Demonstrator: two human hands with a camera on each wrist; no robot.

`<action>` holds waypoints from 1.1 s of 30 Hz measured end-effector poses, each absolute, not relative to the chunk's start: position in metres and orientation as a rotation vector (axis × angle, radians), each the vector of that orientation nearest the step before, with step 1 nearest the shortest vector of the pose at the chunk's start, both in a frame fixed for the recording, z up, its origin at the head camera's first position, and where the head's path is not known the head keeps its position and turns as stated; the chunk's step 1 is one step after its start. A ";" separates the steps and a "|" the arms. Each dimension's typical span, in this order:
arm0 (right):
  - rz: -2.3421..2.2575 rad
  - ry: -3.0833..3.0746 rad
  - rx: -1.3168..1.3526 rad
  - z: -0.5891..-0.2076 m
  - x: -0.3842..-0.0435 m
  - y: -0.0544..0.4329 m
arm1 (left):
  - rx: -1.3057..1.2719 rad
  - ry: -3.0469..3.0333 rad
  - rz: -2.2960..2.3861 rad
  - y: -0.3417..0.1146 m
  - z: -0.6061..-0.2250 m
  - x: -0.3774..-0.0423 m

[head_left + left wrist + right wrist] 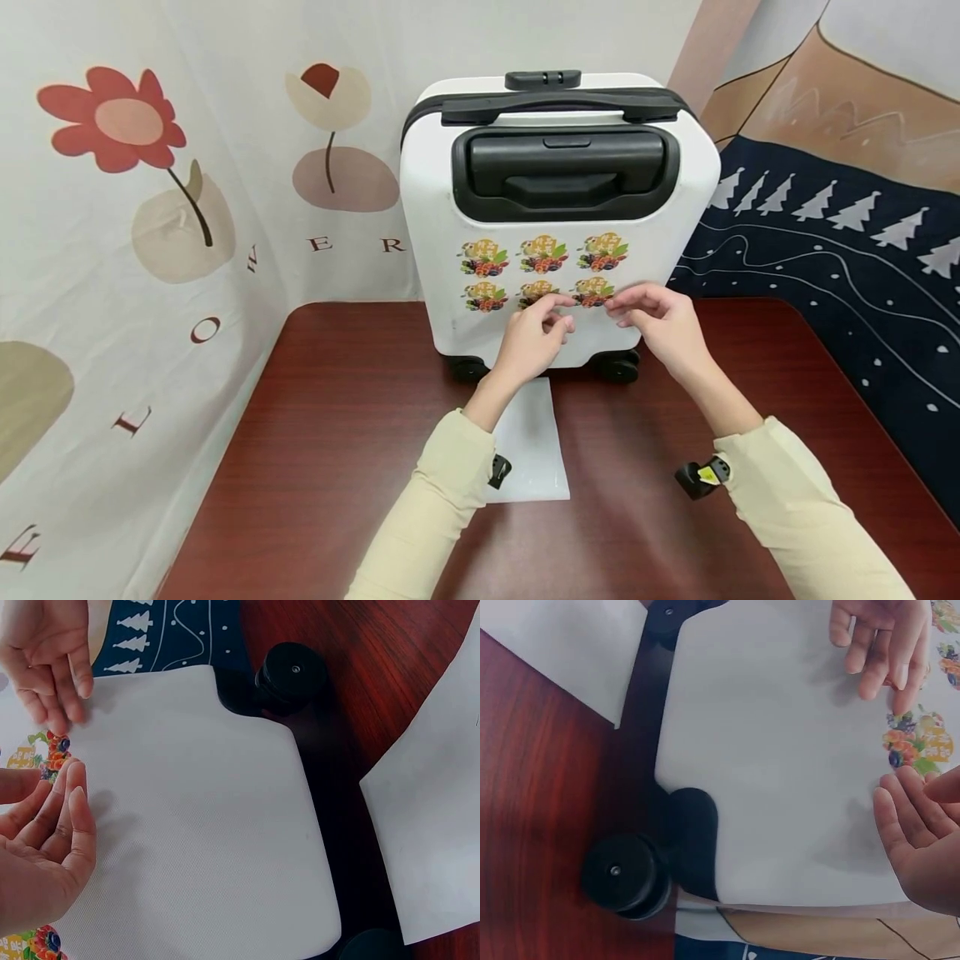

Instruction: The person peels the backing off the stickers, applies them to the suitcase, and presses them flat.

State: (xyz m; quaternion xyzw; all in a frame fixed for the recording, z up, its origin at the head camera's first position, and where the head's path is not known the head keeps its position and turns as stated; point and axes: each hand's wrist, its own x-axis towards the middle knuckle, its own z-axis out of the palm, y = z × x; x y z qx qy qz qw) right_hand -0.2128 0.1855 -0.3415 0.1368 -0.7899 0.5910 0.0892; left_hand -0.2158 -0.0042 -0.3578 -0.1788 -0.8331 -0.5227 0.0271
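Note:
A white suitcase [442, 200] stands upright on the table, with two rows of fruit stickers on its front. My left hand [534, 335] has its index fingertip by the left edge of the bottom-right sticker [592, 292], its other fingers loosely bent. From the opposite side, my right hand [666, 325] brings its fingertips to the same sticker's right edge. In the right wrist view the sticker [922, 742] lies on the suitcase between both hands' fingertips. The left hand partly covers the bottom-middle sticker [537, 292].
On the dark red wooden table [345, 433], a white sheet [532, 442] lies in front of the suitcase, under the left forearm. Black wheels [617, 367] support the suitcase. Printed cloth [337, 267] hangs behind and at both sides.

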 end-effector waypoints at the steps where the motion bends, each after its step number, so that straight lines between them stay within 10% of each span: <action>1: 1.766 -2.338 0.421 -0.340 -0.212 0.185 | -0.552 -2.577 -1.617 -0.004 -0.358 -0.216; 33: 1.777 -2.410 0.496 -0.338 -0.214 0.184 | -0.577 -2.610 -1.652 -0.005 -0.361 -0.214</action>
